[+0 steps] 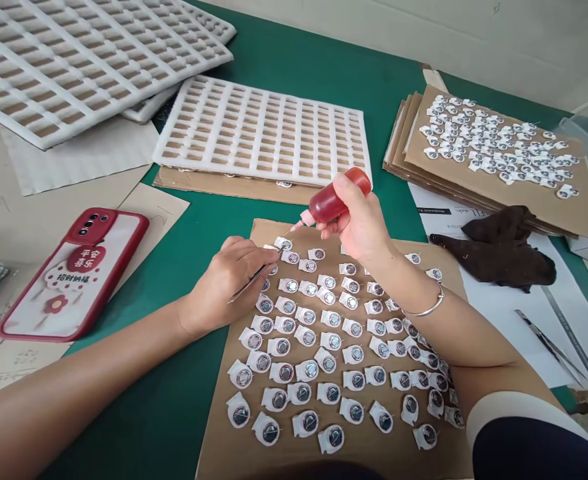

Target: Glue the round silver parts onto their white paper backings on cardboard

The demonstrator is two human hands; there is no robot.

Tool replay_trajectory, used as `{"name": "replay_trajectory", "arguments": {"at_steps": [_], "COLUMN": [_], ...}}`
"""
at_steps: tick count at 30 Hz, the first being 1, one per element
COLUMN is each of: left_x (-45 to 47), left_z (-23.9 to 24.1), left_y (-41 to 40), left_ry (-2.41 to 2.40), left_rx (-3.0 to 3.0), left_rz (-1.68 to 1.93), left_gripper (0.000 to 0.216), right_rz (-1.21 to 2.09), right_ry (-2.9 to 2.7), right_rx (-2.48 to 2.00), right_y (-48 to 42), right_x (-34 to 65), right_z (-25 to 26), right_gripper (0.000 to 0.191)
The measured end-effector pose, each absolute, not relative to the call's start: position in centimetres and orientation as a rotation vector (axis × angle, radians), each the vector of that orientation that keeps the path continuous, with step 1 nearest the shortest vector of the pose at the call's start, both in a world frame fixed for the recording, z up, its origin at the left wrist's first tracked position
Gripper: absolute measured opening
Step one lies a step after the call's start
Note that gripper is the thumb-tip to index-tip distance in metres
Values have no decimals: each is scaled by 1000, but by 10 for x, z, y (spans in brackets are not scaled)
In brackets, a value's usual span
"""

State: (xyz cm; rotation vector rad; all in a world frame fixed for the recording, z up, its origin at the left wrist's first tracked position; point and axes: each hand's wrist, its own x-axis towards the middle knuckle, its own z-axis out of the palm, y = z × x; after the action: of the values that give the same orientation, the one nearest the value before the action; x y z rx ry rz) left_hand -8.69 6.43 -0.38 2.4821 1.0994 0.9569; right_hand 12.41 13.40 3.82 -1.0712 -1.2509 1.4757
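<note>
A cardboard sheet (234,427) lies in front of me, covered with several rows of small white parts with round dark metal centres (307,333). My right hand (361,223) is closed round a small red squeeze bottle (337,197), tilted with its thin nozzle pointing left and down at the top row. My left hand (229,283) pinches metal tweezers (251,279), their tips at a part in the top-left corner of the sheet. A silver bangle (427,308) sits on my right wrist.
White foam grid trays (264,130) (74,60) lie at the back and back left. A phone in a red case (74,270) rests at left. Stacked cardboard (499,180) with more small parts sits at back right, a dark cloth (504,250) beside it. Metal strips (554,343) lie on paper.
</note>
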Motion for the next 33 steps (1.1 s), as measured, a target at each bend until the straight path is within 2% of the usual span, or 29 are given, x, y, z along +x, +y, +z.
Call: {"name": "replay_trajectory", "arguments": {"at_steps": [7, 11, 22, 33], "left_x": [-83, -75, -67, -66], "left_z": [1, 3, -5, -2], "left_y": [65, 61, 51, 49], "left_ry": [1062, 984, 1031, 1026], "left_rx": [2498, 2733, 3200, 3249], "left_rz": [876, 858, 612, 550], "left_gripper": [17, 14, 14, 20], "right_rz": [1439, 1366, 789, 709], "right_ry": [-1289, -1326, -1645, -1746], "right_rx": [-1111, -1085, -1088, -1107], "right_y": [132, 129, 115, 114], "right_x": [122, 119, 111, 112], "right_z": [37, 29, 21, 19], "right_gripper": [43, 37, 22, 25]}}
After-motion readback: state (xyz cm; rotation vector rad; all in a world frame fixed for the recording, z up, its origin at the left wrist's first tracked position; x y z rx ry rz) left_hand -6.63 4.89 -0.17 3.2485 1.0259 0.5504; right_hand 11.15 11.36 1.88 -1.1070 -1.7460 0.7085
